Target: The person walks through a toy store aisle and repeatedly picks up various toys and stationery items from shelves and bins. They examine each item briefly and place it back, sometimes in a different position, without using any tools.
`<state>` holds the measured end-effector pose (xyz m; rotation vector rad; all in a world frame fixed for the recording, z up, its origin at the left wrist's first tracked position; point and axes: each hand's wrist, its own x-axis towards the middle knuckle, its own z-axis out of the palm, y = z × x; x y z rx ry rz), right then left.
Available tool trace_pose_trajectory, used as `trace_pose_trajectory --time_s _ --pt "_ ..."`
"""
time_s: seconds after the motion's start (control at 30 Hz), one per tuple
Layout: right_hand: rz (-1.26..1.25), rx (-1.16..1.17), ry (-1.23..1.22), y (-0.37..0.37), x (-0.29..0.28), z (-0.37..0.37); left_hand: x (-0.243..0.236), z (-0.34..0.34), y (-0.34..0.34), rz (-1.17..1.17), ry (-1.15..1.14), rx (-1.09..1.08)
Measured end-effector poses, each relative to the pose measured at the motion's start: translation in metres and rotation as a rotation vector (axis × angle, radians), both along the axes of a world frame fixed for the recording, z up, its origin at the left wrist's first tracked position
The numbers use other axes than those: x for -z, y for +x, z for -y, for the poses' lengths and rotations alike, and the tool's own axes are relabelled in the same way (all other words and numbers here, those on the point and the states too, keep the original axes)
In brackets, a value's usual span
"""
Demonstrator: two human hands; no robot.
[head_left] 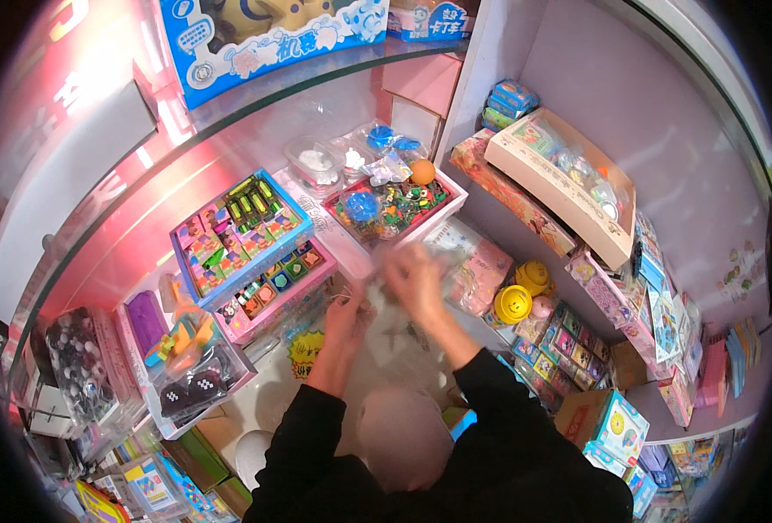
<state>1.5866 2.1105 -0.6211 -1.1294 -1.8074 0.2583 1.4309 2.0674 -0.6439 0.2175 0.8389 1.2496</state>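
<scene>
Both of my hands are close together in front of the shelf of toys. My left hand point(348, 315) has its thumb and fingers pressed together, and what it pinches is too small to make out. To its right, my right hand point(414, 281) is smeared by motion, so its fingers do not read clearly. A hazy, see-through patch shows around the hands, but I cannot tell what it is. Just beyond them sits a pink-and-white box point(457, 193) of small colourful pieces, with a blue ball in clear wrap point(362, 207) and an orange ball point(423, 172) on top.
Left of my hands, a blue box point(306, 228) of small packets rests on a pink box point(260, 329). A white tray point(245, 376) holds orange toys and a dark pouch. Yellow smiley cups point(513, 304) stand at right, below a cardboard tray point(612, 247). A curved glass shelf edge point(229, 124) runs above.
</scene>
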Motion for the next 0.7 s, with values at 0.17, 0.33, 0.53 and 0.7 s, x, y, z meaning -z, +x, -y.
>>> trace_pose_trajectory --time_s 0.17,0.33,0.53,0.7 --pt "-0.194 -0.243 -0.366 -0.005 -0.03 0.016 -0.011 0.006 -0.002 0.018 -0.032 0.016" --pt "-0.33 0.128 -0.257 0.008 -0.034 0.0 -0.012 0.004 -0.009 -0.035 -0.06 0.059" --pt "-0.298 -0.315 -0.731 -0.02 -0.043 0.025 0.002 0.043 -0.02 0.165 -0.117 0.039" --pt "-0.356 -0.339 -0.896 -0.043 -0.109 0.031 -0.021 0.11 -0.036 0.208 -0.218 0.033"
